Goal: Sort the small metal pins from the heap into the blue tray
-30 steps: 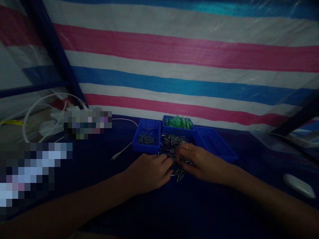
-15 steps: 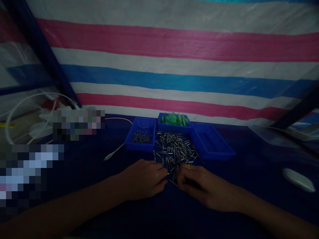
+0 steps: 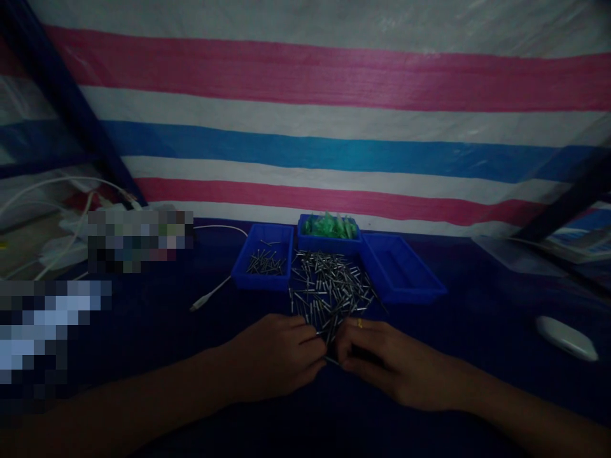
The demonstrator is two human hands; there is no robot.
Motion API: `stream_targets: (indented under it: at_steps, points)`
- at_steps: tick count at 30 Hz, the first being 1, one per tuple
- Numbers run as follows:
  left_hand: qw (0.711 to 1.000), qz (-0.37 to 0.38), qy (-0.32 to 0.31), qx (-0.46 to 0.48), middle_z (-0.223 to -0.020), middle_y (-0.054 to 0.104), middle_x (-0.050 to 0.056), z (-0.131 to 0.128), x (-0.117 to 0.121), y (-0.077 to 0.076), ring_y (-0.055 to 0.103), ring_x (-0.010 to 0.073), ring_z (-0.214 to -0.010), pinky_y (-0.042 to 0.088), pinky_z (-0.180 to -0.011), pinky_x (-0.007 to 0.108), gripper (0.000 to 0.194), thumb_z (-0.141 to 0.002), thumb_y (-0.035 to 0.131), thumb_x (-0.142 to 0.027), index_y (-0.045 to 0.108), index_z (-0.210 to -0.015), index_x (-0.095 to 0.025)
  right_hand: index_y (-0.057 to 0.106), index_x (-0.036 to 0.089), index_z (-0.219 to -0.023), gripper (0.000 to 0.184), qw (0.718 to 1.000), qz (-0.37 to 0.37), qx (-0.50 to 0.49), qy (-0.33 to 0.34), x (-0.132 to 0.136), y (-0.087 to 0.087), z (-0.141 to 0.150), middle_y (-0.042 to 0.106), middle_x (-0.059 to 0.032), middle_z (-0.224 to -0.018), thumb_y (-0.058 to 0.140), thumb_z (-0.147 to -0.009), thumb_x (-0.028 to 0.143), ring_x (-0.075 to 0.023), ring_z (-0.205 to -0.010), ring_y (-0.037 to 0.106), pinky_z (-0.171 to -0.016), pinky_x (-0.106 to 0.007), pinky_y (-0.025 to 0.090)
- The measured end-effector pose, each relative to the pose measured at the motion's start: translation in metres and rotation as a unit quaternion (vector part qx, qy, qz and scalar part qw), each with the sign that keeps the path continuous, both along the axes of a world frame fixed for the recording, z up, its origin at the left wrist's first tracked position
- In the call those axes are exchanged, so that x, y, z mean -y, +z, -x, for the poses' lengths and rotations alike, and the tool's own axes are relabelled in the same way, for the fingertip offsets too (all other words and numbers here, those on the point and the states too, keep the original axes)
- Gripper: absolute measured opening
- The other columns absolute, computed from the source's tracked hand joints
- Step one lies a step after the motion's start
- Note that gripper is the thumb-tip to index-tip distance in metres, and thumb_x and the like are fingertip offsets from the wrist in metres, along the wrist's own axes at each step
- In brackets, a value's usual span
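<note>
Both forearms reach in from the lower corners and turn inward; the left hand (image 3: pixel 289 353) is palm down with its fingers curled, and the right hand (image 3: pixel 389 362) faces it, fingers bent toward the thumb, a ring (image 3: pixel 360 323) on one finger; the fingertips nearly meet, and a thin pin (image 3: pixel 331 361) shows between them, though I cannot tell which hand, if either, grips it.

The pile of metal pins (image 3: pixel 334 283) lies on the dark table (image 3: pixel 267 426) just beyond the hands, its near edge running down between them; the box of pins (image 3: pixel 262 281) is to its left, the box of green packets (image 3: pixel 329 242) behind it, another blue box (image 3: pixel 415 296) to its right.

The fingertips are dark and partly hidden; the forearms are cut off by the frame; blurred blocks cover things at left.
</note>
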State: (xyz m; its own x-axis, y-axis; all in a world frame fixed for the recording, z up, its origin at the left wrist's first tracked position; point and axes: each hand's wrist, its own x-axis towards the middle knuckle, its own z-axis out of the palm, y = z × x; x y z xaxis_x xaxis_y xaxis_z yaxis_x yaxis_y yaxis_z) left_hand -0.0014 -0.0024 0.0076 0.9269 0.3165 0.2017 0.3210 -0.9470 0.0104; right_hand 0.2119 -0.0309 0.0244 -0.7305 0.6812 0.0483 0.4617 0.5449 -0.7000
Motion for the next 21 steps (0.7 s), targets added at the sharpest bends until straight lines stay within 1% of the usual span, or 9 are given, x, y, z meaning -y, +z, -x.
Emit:
stream_targets:
  at_steps: [3,5,8,12,16,21]
  points:
    - [1.0,-0.018,-0.008,-0.003,-0.072,0.058,0.0,0.0,0.0008,-0.0001,0.053,0.0147,-0.065,0.039,-0.056,0.027,0.016,-0.088,0.043,-0.021,0.052,-0.076,-0.017,0.051,0.017,-0.087,0.009,1.0,0.008,-0.004,-0.004,0.0009,0.0006,0.0008,0.053,-0.0001,-0.083,0.045,-0.087,0.011,-0.0107,-0.077,0.049,-0.07,-0.024,0.041]
    - [1.0,-0.007,0.0,0.004,-0.072,0.058,0.0,-0.0002,0.0015,0.0006,0.053,0.0143,-0.065,0.039,-0.056,0.027,0.017,-0.088,0.042,-0.021,0.052,-0.076,-0.017,0.053,0.017,-0.088,0.008,1.0,0.016,-0.01,-0.01,0.0014,0.0009,0.001,0.054,-0.0001,-0.083,0.046,-0.086,0.012,-0.0113,-0.077,0.05,-0.07,-0.025,0.041]
    - [0.999,0.033,0.011,0.021,-0.072,0.058,0.0,-0.0006,0.0025,0.0024,0.053,0.013,-0.064,0.04,-0.057,0.025,0.018,-0.089,0.04,-0.022,0.053,-0.078,-0.017,0.055,0.018,-0.088,0.007,0.998,0.048,-0.021,-0.029,0.002,0.0013,0.001,0.055,0.0005,-0.081,0.047,-0.087,0.019,-0.0117,-0.074,0.051,-0.068,-0.026,0.042]
    - [0.995,0.095,0.01,0.032,-0.073,0.059,-0.001,-0.0016,0.0025,0.0037,0.055,0.0114,-0.067,0.04,-0.061,0.022,0.015,-0.09,0.041,-0.021,0.054,-0.083,-0.017,0.056,0.018,-0.089,0.01,0.991,0.121,-0.04,-0.046,0.0028,0.0024,0.0009,0.055,0.0011,-0.078,0.049,-0.087,0.026,-0.0113,-0.07,0.05,-0.063,-0.024,0.041]
    - [0.989,0.142,0.011,0.043,-0.072,0.058,-0.001,-0.0033,0.0014,0.0026,0.055,0.0105,-0.066,0.039,-0.061,0.02,0.015,-0.089,0.042,-0.018,0.053,-0.079,-0.017,0.054,0.018,-0.091,0.011,0.982,0.172,-0.061,-0.045,0.0035,0.0038,0.0006,0.053,0.0018,-0.076,0.051,-0.085,0.026,-0.0106,-0.067,0.048,-0.059,-0.023,0.04]
    - [0.982,0.182,0.013,0.048,-0.066,0.054,-0.003,-0.0043,0.0004,0.0005,0.052,0.009,-0.061,0.036,-0.058,0.019,0.019,-0.089,0.042,-0.016,0.05,-0.072,-0.016,0.052,0.017,-0.096,0.013,0.973,0.206,-0.103,-0.028,0.0027,0.0022,-0.0001,0.053,0.0007,-0.08,0.051,-0.085,0.025,-0.0107,-0.071,0.048,-0.063,-0.024,0.04]
